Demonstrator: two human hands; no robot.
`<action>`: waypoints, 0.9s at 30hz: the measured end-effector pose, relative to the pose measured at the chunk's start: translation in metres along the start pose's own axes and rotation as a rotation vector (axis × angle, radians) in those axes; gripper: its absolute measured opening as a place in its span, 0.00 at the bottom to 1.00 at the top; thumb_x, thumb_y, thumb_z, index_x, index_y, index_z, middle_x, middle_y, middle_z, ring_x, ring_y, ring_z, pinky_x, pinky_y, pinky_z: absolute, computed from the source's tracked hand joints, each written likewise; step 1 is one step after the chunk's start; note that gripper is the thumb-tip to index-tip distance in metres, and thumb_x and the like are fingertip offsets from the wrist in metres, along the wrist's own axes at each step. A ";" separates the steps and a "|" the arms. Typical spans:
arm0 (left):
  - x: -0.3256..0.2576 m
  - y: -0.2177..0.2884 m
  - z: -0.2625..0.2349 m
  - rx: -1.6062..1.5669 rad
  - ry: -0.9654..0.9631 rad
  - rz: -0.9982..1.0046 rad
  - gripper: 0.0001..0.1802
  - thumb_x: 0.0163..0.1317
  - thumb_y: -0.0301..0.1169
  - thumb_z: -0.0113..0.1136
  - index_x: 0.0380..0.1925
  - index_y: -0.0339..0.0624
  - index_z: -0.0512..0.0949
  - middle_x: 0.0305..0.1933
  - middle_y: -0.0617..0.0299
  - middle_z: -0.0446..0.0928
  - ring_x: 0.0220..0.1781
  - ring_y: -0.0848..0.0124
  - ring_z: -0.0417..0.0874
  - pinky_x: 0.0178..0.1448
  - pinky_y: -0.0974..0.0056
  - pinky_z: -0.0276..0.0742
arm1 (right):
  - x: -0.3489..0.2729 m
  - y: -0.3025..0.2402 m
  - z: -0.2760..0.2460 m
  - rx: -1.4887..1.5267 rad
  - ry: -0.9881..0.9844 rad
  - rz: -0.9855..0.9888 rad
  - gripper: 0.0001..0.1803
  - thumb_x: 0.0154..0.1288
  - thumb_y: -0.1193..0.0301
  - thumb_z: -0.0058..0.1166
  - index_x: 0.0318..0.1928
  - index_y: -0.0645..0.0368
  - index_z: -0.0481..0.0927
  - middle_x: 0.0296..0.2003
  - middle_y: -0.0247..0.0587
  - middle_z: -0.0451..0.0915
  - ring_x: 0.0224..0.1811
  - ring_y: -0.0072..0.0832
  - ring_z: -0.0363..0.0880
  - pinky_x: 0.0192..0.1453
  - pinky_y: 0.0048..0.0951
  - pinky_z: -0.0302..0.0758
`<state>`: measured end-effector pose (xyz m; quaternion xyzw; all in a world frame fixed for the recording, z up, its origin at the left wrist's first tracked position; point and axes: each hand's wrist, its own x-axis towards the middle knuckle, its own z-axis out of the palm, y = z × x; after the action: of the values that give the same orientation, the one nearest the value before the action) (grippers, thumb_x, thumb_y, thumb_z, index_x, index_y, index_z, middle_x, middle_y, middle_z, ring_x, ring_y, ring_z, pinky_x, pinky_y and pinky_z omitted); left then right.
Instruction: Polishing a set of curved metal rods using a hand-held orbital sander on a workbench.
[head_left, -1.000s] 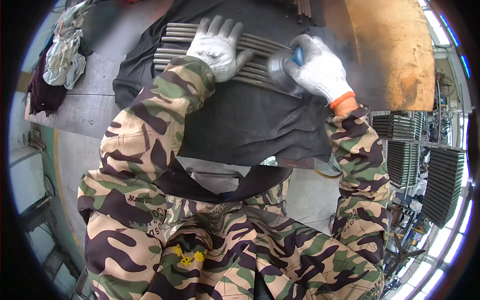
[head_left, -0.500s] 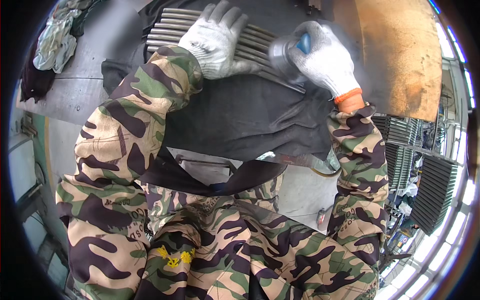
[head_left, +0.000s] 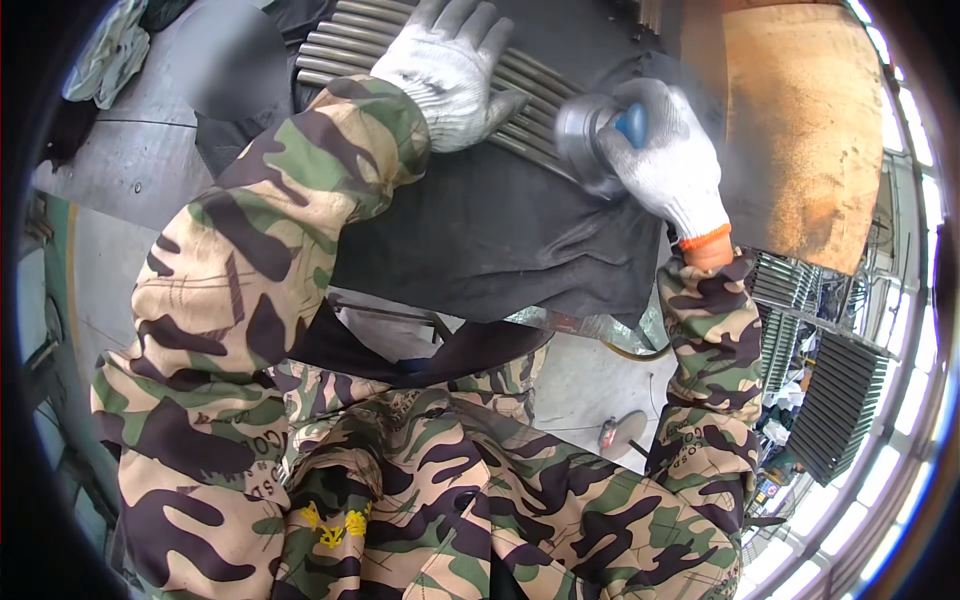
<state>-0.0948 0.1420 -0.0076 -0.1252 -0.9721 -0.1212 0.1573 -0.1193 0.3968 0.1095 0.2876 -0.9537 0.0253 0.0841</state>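
A row of metal rods [head_left: 345,45] lies side by side on a black cloth [head_left: 470,235], slanting down to the right. My left hand [head_left: 445,75], in a white glove with grey fingertips, rests flat across the rods, fingers spread and thumb out to the right. My right hand [head_left: 668,155], in a matching glove with an orange cuff, is closed around the blue handle of a tool with a round grey head [head_left: 580,140]. That head is over the right ends of the rods and covers some of them. Blur hides its exact kind and its underside.
Right of the rods is a worn brown board [head_left: 805,130]. Racked dark bars [head_left: 840,400] stand beyond my right arm. Crumpled cloths [head_left: 112,55] lie on the grey metal tabletop [head_left: 120,165] at far left. A round disc [head_left: 627,432] is low down near my right forearm.
My right hand has brought the tool toward me, over the nearest rod ends. The left hand has slid slightly right along the rods. The whole view has shifted a little.
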 end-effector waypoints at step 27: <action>-0.015 -0.028 -0.011 0.008 -0.036 -0.153 0.46 0.76 0.60 0.49 0.78 0.30 0.67 0.83 0.37 0.64 0.88 0.40 0.57 0.91 0.37 0.42 | 0.016 -0.044 0.010 0.072 -0.058 -0.032 0.20 0.63 0.54 0.66 0.53 0.46 0.84 0.48 0.49 0.84 0.52 0.50 0.87 0.60 0.46 0.84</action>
<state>-0.0862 0.1092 -0.0075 -0.0520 -0.9820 -0.1265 0.1304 -0.1097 0.3499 0.1028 0.3061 -0.9496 0.0500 0.0465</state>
